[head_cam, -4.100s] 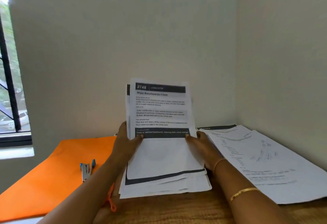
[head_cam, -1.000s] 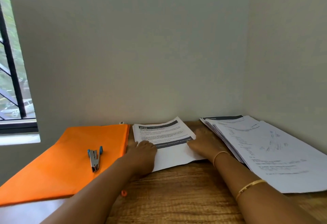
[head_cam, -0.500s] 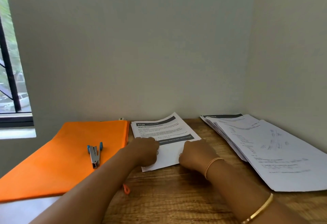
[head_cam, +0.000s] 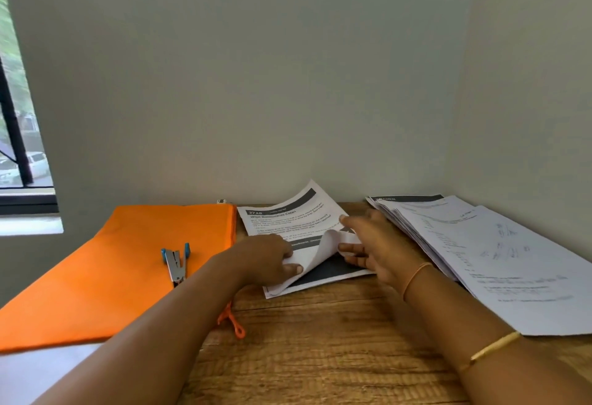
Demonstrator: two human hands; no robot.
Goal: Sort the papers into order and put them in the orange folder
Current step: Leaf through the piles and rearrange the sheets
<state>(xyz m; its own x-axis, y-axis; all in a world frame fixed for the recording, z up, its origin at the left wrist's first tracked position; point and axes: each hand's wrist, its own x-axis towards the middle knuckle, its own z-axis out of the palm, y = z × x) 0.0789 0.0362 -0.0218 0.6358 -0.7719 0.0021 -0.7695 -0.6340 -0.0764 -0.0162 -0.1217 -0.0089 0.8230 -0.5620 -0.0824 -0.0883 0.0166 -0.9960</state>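
A small stack of printed papers [head_cam: 282, 219] lies on the wooden table [head_cam: 320, 347], its top sheet headed "2748". My left hand [head_cam: 272, 257] pinches the near edge of that top sheet and curls it up, baring a dark-banded sheet [head_cam: 326, 271] underneath. My right hand [head_cam: 378, 244] rests on the stack's right side with fingers spread, thumb under the lifted sheet. The orange folder [head_cam: 105, 270] lies flat to the left, shut. A bigger fanned pile of papers [head_cam: 487, 251] lies at the right.
A stapler [head_cam: 175, 260] with blue ends sits on the folder. An orange zip pull [head_cam: 232, 321] hangs off the folder's near edge. Walls close the table at the back and right; a window [head_cam: 19, 161] is at the left.
The stack was held upright, then laid flat on the table. In the last half second my left hand lifted the top sheet's near edge and my right hand spread out on the stack.
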